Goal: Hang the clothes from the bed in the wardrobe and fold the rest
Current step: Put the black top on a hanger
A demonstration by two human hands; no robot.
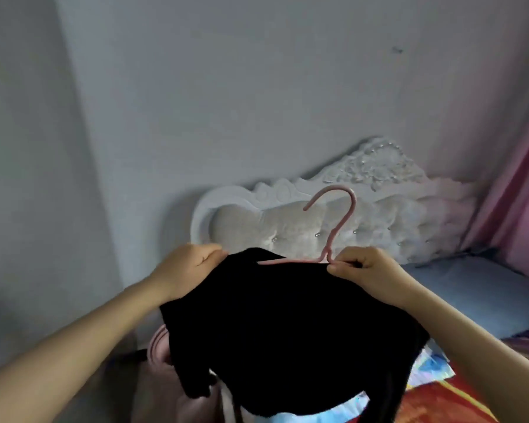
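A black garment (287, 325) hangs in the air in front of me, over the edge of the bed. A pink hanger (338, 227) sits in its neck opening, hook pointing up and left; most of its bar is hidden inside the cloth. My left hand (190, 267) grips the garment's left shoulder. My right hand (364, 270) pinches the cloth and the hanger's bar just below the hook. The garment's lower part and a sleeve droop toward the bed.
A white carved, tufted headboard (379, 215) stands against the grey wall behind. A blue pillow (471, 297) lies at right, and a red patterned bedcover (440, 401) below it. Pink curtain (526, 193) at far right. A pink cushioned seat (162, 361) sits lower left.
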